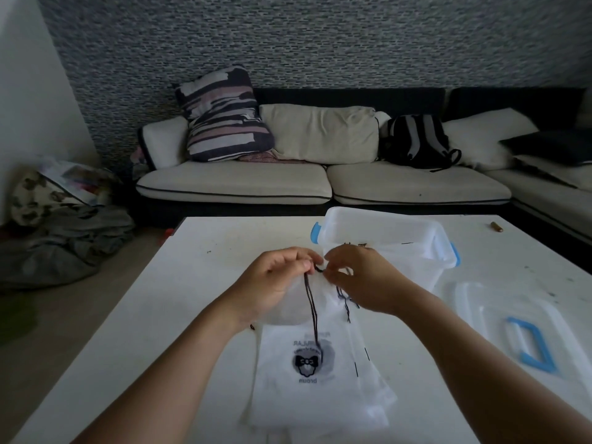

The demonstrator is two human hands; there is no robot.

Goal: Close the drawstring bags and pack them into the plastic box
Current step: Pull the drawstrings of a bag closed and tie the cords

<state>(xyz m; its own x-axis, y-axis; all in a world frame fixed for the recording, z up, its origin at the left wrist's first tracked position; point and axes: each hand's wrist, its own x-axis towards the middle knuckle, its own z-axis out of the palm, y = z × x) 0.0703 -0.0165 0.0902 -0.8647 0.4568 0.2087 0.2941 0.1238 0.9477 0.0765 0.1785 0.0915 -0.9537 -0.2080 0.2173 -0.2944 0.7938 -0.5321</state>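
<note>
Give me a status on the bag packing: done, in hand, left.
Done: the plastic box stands open, its lid set aside on the table. In hand: left hand and right hand pinch the dark drawstring of a white bag. Left: the stack of bags underneath, unpacked.

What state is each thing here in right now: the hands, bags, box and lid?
Left hand: pinching the dark drawstring.
Right hand: pinching the same drawstring.
Held bag: lifted, mouth bunched.
Printed bag: lying flat on the table.
Plastic box: open, lid off.
Lid: lying beside the box.
</note>
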